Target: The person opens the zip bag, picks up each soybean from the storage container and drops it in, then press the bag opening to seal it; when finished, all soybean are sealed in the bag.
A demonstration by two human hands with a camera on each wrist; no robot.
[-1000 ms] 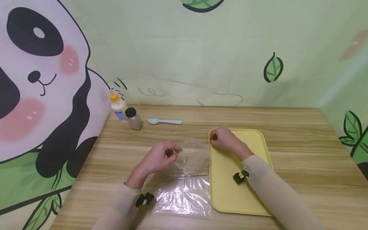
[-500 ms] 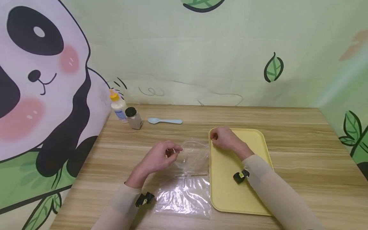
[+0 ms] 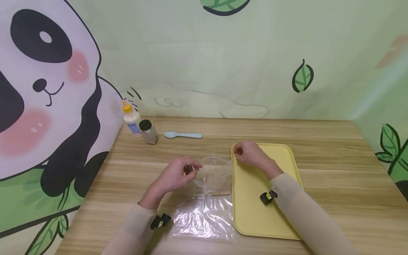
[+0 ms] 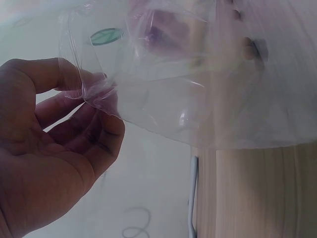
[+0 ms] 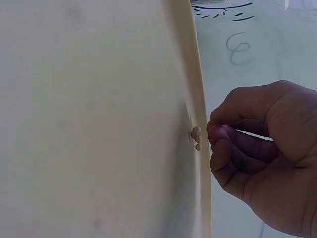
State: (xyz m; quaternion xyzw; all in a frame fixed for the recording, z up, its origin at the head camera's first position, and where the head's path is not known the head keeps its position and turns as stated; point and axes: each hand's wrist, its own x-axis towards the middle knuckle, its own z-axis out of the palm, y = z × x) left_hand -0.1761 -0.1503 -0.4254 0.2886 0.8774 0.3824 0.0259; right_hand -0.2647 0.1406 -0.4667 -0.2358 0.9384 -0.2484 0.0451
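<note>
My left hand (image 3: 176,173) pinches the rim of a clear plastic bag (image 3: 204,219). In the left wrist view the thin film (image 4: 148,104) bunches between thumb and fingers. The bag spreads down over the table to the left edge of the yellow tray (image 3: 255,209). A row of small beige balls (image 3: 220,194), like beans or beads, shows at the bag. At the tray's far left corner is my right hand (image 3: 250,154), fingers curled and fingertips together. A few beige balls (image 5: 196,135) lie against the tray rim beside these fingertips. Whether one is pinched is hidden.
At the back left stand a squeeze bottle (image 3: 132,122) with a yellow cap and a small clear jar (image 3: 149,134) with a black lid. A light blue spoon (image 3: 183,135) lies right of them. A printed cloth wall (image 3: 204,60) rises behind the wooden table (image 3: 334,170).
Both hands, the bag and the tray keep almost the same places. My right fingers shift very slightly at the tray corner. The whole view drifts a little.
</note>
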